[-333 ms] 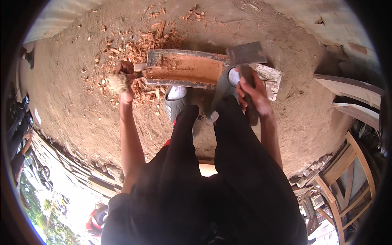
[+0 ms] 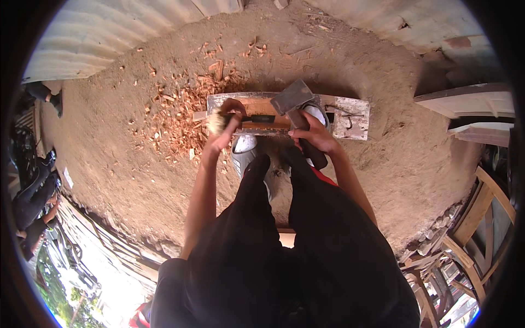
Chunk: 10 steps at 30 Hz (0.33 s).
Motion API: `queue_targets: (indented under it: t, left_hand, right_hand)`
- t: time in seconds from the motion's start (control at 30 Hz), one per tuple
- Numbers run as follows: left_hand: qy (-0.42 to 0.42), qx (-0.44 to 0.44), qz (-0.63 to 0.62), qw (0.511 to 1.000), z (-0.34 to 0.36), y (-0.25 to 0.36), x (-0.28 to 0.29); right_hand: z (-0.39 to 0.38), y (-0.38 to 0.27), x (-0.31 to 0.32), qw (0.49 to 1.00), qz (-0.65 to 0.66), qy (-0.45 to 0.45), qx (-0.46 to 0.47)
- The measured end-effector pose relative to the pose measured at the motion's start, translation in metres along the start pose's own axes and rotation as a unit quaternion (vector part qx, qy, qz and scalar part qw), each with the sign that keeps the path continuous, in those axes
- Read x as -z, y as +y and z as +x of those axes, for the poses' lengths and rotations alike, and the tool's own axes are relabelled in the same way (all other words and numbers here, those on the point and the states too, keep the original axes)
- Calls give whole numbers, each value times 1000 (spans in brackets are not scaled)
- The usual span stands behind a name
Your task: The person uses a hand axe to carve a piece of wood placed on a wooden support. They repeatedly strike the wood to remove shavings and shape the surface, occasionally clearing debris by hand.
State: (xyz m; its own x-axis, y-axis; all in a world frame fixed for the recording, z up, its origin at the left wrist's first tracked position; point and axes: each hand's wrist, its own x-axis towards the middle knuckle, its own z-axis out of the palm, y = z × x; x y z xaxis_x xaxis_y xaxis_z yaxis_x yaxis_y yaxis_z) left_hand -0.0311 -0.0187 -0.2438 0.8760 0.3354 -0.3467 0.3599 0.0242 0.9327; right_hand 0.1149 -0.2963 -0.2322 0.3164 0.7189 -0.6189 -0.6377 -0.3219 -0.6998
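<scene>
My left hand (image 2: 226,127) is wrapped round a chisel (image 2: 261,118) with a frayed, pale handle end. Its dark blade points right, over the reddish hollow of a curved wooden piece (image 2: 350,104) lying across in front of my feet. In my right hand (image 2: 316,136) is a hammer (image 2: 292,97) with a dark, blocky head and a thick handle, held above the wood just right of the blade. Hammer and chisel appear apart. My right shoe (image 2: 315,113) seems to rest on the wood; my left shoe (image 2: 244,150) stands at its near edge.
Reddish wood chips (image 2: 183,109) litter the dirt floor (image 2: 394,175) around the wood's left end. Curved boards (image 2: 465,101) and a wooden frame (image 2: 476,218) stand to the right. Corrugated sheets (image 2: 131,38) bound the far side. Another person's legs (image 2: 38,197) show at the far left.
My left hand has brought the chisel rightward, from the wood's left end to over the hollow. My right hand has moved left with the hammer, closer to the chisel. The view has shifted too.
</scene>
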Motion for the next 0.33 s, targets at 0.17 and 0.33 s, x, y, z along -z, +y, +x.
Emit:
queue_targets:
  t: [0.17, 0.33]
  left_hand:
    - [74, 12, -96, 993, 5, -52, 13]
    - [146, -24, 53, 988, -33, -24, 66]
  right_hand:
    - [13, 15, 14, 995, 1, 53, 84]
    - [9, 23, 12, 986, 110, 55, 114]
